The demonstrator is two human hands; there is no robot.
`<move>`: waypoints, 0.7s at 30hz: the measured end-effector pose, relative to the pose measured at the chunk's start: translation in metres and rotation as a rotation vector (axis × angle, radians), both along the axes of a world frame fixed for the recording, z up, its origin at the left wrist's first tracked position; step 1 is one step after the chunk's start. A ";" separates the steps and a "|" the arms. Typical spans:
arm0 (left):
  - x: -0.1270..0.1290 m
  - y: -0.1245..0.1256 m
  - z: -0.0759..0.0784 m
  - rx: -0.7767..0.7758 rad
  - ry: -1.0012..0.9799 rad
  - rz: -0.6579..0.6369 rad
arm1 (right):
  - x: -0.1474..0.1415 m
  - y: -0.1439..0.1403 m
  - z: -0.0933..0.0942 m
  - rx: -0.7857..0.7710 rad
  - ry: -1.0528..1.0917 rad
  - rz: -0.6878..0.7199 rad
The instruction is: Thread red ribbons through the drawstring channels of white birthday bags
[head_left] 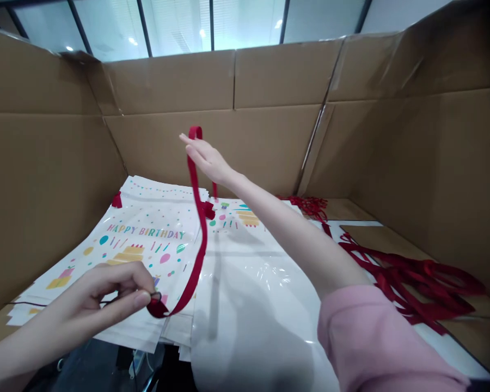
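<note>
A red ribbon (196, 218) hangs in a long curve above a stack of white bags, stretched between the person's two hands. Its upper end loops over the fingers of the right hand (206, 158), which is raised in front of the cardboard wall with the fingers held together and extended; the loop sticks up just above the fingertips. From there the ribbon runs down and bends toward the left hand (106, 294), low and near the camera. That hand pinches the ribbon's lower end between thumb and forefinger, and a thin dark wire (57, 304) runs from the pinch out to the left.

Under the ribbon lies a stack of white bags (147, 239) printed with "HAPPY BIRTHDAY", cakes and confetti, one of them already fitted with a short red ribbon handle at its top edge. Just beside the stack, under the right forearm, lies a glossy white bag (253, 305) facing the person. The right arm wears a pink sleeve (375, 348). To the right, on the table, a heap of loose red ribbons (416, 283) lies well apart from the hands. Tall cardboard walls (277, 109) enclose the work area on three sides.
</note>
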State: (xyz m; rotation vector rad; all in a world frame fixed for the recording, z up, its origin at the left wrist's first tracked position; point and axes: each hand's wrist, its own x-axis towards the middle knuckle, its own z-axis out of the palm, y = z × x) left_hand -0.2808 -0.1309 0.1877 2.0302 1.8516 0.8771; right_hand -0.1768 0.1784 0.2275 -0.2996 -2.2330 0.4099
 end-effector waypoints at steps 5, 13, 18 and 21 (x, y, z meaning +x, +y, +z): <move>-0.031 0.040 -0.001 -0.311 0.027 -0.168 | -0.025 -0.001 -0.080 -0.267 -0.365 0.183; -0.052 0.111 -0.054 -0.449 0.182 -0.200 | -0.009 0.004 -0.194 -0.389 -0.680 0.178; -0.048 0.158 -0.081 -0.516 0.150 -0.309 | -0.012 0.002 -0.200 -0.183 -0.762 0.166; -0.045 0.178 -0.094 -0.548 0.158 -0.341 | -0.012 -0.002 -0.197 -0.106 -0.782 0.169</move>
